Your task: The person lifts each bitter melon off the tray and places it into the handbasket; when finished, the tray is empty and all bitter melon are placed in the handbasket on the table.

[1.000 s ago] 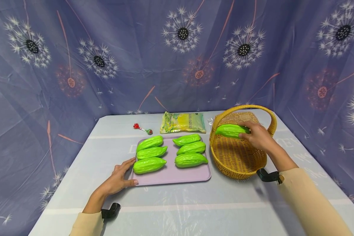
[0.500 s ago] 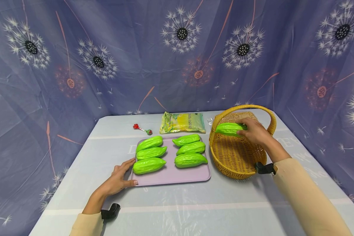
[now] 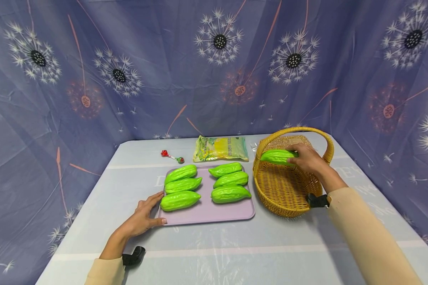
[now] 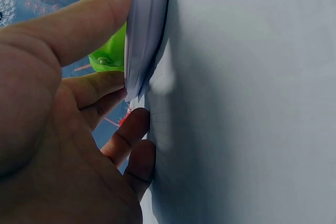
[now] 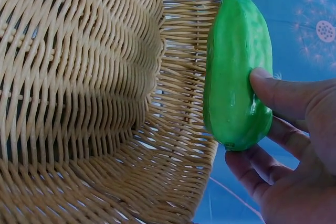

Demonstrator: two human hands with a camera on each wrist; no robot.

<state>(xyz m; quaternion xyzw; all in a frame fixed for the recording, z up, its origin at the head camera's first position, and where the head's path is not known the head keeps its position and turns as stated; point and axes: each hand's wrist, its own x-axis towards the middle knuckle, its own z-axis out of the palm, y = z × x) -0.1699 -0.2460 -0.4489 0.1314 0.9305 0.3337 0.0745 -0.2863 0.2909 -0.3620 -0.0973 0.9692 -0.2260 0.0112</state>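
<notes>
In the head view, my right hand [image 3: 307, 160] holds a light green, ridged bitter melon [image 3: 277, 157] above the far part of a wicker basket [image 3: 283, 194], under its arched handle. The right wrist view shows the thumb on one side of the melon [image 5: 239, 72] and the fingers on the other, with the woven wall beside it. My left hand [image 3: 141, 215] touches the front left corner of a lilac tray [image 3: 207, 213]; thumb and fingertips rest against its rim [image 4: 143, 30]. Several similar melons [image 3: 181, 200] lie on the tray in a left and a right group.
Behind the tray lies a yellow-green plastic packet [image 3: 221, 149]. To its left is a small red and green rattle-like item [image 3: 172, 156]. A woven brown piece [image 3: 289, 140] shows behind the basket. Patterned purple curtains [image 3: 171, 79] enclose the table.
My right hand and the melon have shifted slightly left over the basket, then stayed nearly still. The left hand and the melons on the tray have kept their places.
</notes>
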